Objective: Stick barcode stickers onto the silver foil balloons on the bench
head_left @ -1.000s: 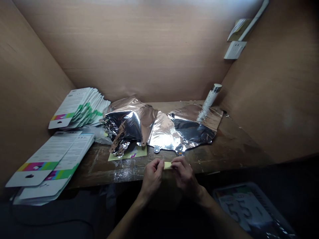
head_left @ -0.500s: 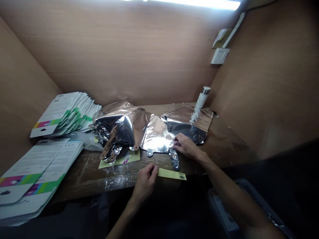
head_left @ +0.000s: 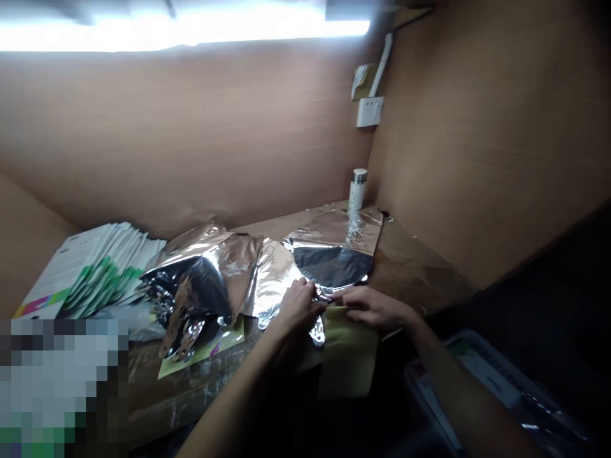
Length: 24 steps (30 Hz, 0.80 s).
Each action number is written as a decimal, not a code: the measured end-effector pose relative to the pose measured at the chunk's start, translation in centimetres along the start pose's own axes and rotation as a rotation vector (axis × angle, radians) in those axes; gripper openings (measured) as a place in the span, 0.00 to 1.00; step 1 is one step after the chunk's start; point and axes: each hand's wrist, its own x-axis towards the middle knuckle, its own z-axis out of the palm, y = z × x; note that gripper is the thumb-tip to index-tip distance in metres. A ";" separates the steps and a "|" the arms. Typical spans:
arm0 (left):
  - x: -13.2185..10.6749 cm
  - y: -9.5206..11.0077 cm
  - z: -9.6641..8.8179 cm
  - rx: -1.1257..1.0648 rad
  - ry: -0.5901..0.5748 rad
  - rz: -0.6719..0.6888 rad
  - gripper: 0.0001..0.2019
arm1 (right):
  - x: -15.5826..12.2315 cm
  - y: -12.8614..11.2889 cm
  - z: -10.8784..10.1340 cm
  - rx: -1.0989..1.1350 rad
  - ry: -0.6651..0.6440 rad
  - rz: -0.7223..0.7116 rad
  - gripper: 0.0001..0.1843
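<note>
My left hand (head_left: 300,305) is closed at the front edge of a shiny foil pouch (head_left: 274,267), its fingertips partly hidden against the foil. A silver tab (head_left: 316,332) hangs just below those fingers. Beside it, my right hand (head_left: 375,308) has curled fingers over the top of a yellow card (head_left: 346,359), which hangs down past the table edge with its broad face showing. The fingertips of both hands nearly meet. Behind them lies another foil pouch (head_left: 334,264), dark silver in front and copper-toned behind.
Piled foil pouches (head_left: 214,273) lie to the left, over a yellow sheet (head_left: 200,351). Farther left are fanned white cards (head_left: 107,267) with green edges. A white bottle (head_left: 357,191) stands at the back right. A plastic bin (head_left: 482,362) sits low on the right.
My left hand has moved up to the foil. The yellow card has passed to my right hand and now shows its broad side. The view has shifted right.
</note>
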 end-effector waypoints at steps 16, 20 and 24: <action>2.8 0.0 -1.8 0.033 -0.255 0.056 0.12 | 2.5 7.5 -8.1 0.295 0.259 0.064 0.20; 2.5 0.6 -2.0 0.014 -0.244 0.036 0.08 | 6.8 8.2 -7.9 0.249 0.266 0.115 0.14; 2.9 0.9 -2.0 -0.044 -0.286 -0.063 0.09 | 7.7 10.7 -11.5 0.288 0.783 0.130 0.13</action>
